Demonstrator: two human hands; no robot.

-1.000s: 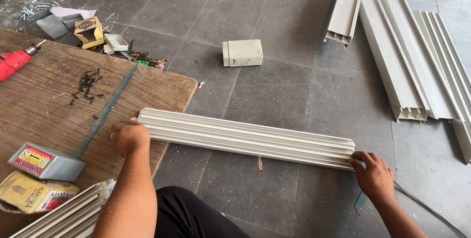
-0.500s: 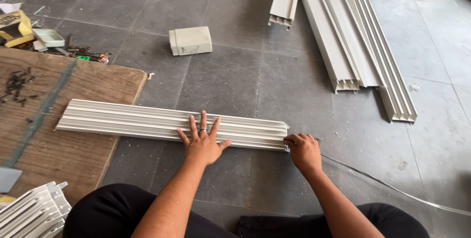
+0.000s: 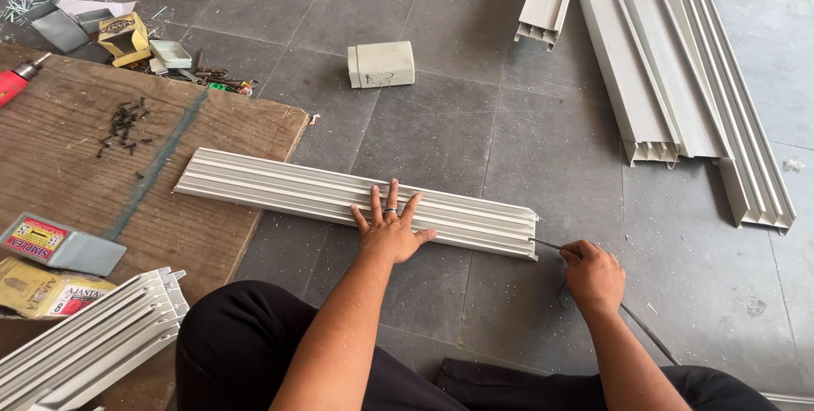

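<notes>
A long white ribbed profile (image 3: 280, 189) is laid flat across the scene, its left end resting on the wooden board (image 3: 76, 157) at 9 o'clock, its right end on the grey tiled floor (image 3: 441, 123). The left hand (image 3: 388, 226) is pressed palm-down on the profile right of its middle, fingers spread apart, ring worn on one finger; nothing is clamped, only held down. The right hand (image 3: 592, 274) is closed in a fist around a thin dark rod (image 3: 549, 246), whose tip is set at the profile's right end face, at 4 o'clock from the left hand; the rod or a cord of like colour is seen trailing past the wrist toward 5 o'clock. Loose black screws (image 3: 123, 123) are scattered on the board at 10 o'clock. A grey box (image 3: 61, 246) with a red label and a yellow packet (image 3: 47, 292) are placed at the board's near edge at 8 o'clock. A second stack of ribbed profiles (image 3: 93, 339) is seen at 7 o'clock beside the person's dark-clad knee. A small pale block (image 3: 381, 64) is set on the floor at 12 o'clock. More white channel profiles (image 3: 670, 72) are laid at 2 o'clock, well apart from the hands. A red tool (image 3: 17, 82) and cardboard clutter (image 3: 119, 36) are seen at 10–11 o'clock.
</notes>
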